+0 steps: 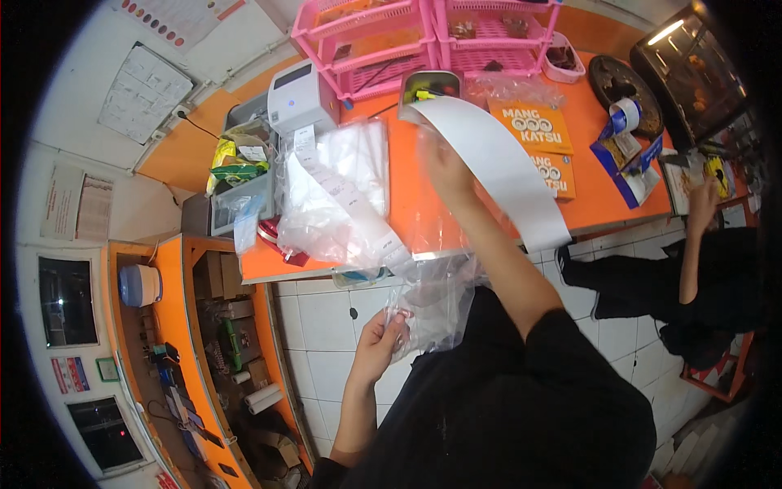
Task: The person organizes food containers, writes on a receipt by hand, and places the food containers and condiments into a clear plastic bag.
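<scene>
My left hand (380, 345) pinches the edge of a clear plastic bag (437, 308) in front of my body, below the table's near edge. Over the orange table, my right hand (449, 162) is slightly blurred. It holds a long white paper strip (507, 165) that arcs out to the right and hangs past the table edge; the strip covers its fingertips. Just beyond that hand is a metal tin (449, 82) with a yellow marker in it. A printed label strip (342, 195) trails from the white label printer (303, 98) across a stack of clear plastic bags (360, 150).
Pink plastic racks (391, 55) stand at the back. Orange printed boxes (531, 125) and an opened blue packet (629, 162) lie on the right. A grey bin (244, 205) sits left. Another person's hand (702, 205) works near a glass display warmer (690, 73).
</scene>
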Motion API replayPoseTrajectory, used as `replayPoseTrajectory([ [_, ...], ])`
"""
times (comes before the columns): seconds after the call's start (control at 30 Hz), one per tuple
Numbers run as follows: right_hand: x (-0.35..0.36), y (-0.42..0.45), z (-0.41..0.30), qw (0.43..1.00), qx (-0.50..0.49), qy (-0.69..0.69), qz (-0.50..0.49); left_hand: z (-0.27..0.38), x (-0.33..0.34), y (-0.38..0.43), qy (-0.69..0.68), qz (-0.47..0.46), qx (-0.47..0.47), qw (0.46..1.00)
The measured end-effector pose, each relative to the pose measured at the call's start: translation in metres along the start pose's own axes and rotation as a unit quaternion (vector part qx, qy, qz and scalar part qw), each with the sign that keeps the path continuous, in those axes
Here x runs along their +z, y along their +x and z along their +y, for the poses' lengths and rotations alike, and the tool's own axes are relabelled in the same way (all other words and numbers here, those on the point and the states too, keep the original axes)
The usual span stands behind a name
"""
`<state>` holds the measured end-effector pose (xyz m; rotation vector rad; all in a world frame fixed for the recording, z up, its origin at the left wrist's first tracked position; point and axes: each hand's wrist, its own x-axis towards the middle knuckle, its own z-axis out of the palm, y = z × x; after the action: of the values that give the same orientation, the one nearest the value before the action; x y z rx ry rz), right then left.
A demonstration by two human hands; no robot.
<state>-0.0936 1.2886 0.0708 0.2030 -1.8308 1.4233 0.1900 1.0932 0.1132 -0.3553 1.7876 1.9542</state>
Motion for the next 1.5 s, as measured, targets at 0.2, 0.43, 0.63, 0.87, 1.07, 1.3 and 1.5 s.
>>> replayPoseTrajectory([
  [0.2,0.025,0.045,0.144,0.94,0.043,-0.12,-0.317,0.03,0.047,0.068,-0.05,0.085,0.052,0.994],
  [0.43,-0.025,0.067,0.099,0.94,0.103,-0.088,-0.315,0.046,0.044,0.07,-0.065,0.135,0.037,0.988],
  [0.63,-0.124,0.119,0.042,0.827,0.348,0.153,-0.413,0.068,0.021,0.064,0.035,0.178,0.028,0.983],
  [0.87,-0.242,0.053,-0.005,0.565,0.523,0.314,-0.556,0.089,-0.012,0.085,-0.28,0.252,0.088,0.922],
  [1.07,-0.255,-0.003,-0.011,0.75,0.418,0.091,-0.505,0.082,-0.032,0.09,-0.202,0.002,0.014,0.979],
  [1.3,-0.285,0.031,-0.034,0.635,0.637,0.408,-0.158,0.101,-0.053,0.071,0.124,-0.321,-0.121,0.931],
  [1.5,-0.309,0.023,-0.031,0.582,0.554,0.357,-0.477,0.075,-0.019,0.081,-0.373,-0.012,0.01,0.928],
])
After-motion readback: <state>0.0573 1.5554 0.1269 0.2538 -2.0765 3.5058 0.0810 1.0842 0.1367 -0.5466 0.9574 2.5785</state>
